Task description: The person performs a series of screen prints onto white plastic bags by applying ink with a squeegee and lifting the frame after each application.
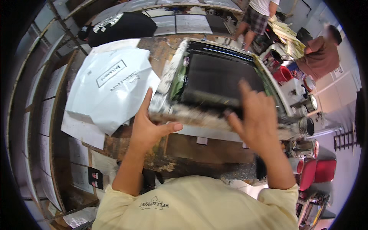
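Note:
A screen-printing frame (219,76) with a dark mesh and a paint-caked pale rim lies before me, its near edge smeared by motion. My left hand (147,128) is at its near left corner, thumb and forefinger stretched apart, seemingly holding nothing. Over the near right part of the frame is my right hand (258,119), blurred, with forefinger and thumb spread above the mesh and near rim. Its other fingers are hard to make out, and so is any grip. Left of the frame lies a white plastic bag (111,82) with black print, on pale sheets.
The stained wooden table (153,155) runs under everything. Paint cans (306,126) and a red tub (282,74) crowd the right side. Racks (57,103) stand at left. One person (320,55) is at far right, another (257,19) behind the frame. A black shirt (122,28) shows at far left.

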{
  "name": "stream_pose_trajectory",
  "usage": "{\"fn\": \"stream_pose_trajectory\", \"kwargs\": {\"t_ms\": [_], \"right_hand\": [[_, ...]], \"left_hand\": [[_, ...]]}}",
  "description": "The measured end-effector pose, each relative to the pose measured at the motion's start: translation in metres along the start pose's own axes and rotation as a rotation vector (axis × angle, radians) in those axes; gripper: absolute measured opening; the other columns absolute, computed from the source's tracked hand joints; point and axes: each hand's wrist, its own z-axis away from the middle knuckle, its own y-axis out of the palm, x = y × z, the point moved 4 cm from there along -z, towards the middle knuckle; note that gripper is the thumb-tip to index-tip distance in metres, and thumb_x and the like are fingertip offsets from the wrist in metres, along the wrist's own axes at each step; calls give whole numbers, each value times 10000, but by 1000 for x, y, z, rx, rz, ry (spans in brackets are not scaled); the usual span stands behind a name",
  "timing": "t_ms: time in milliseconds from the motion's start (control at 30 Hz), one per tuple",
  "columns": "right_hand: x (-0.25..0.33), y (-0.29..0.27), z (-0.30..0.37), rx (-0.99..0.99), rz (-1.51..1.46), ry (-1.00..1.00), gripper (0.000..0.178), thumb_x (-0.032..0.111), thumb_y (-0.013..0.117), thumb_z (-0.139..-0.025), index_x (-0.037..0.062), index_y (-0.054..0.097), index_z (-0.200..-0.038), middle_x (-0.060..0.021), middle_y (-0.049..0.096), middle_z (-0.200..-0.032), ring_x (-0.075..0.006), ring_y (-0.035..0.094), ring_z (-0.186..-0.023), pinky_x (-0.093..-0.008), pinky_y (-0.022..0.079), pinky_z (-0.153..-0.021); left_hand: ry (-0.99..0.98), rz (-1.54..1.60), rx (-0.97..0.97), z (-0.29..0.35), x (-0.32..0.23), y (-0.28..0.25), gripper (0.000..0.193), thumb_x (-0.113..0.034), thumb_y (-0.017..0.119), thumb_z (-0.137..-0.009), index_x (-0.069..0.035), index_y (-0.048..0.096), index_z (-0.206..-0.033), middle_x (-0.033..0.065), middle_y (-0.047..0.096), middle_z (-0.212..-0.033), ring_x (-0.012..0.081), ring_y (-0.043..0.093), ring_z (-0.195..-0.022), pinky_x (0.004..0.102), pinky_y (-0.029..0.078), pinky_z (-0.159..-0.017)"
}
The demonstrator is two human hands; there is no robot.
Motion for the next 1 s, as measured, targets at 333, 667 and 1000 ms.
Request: {"fn": "stream_pose_trajectory", "kwargs": {"t_ms": [333,667,1000], "right_hand": [[14,133,100,312,-282,114,503,314,888,-812,85,741,-1235,-101,678,-1089,-325,661,-985,-474,555,-823],[-84,227,-18,83,-128,46,474,267,894,-801,129,721,-1220,-74,655,-1041,-324,657,-975,-464,578,-789],[-207,263,-193,358,-111,-35,481,583,614,-1053,132,748,-1155,-152,778,-1060,-387,740,-1040,-529,577,-865]], "left_hand": [[102,-963,-124,21,113,-15,889,-313,1081,-465,-38,755,-1244,115,570,-1130,324,553,-1116,447,478,-983],[10,-1033,-86,22,118,-22,907,-367,1076,-427,-7,746,-1191,121,583,-1129,336,588,-1097,437,486,-974],[231,-918,-74,28,118,-24,1412,-621,1026,-459,44,521,-1598,85,691,-1055,304,560,-955,452,443,-938]]}}
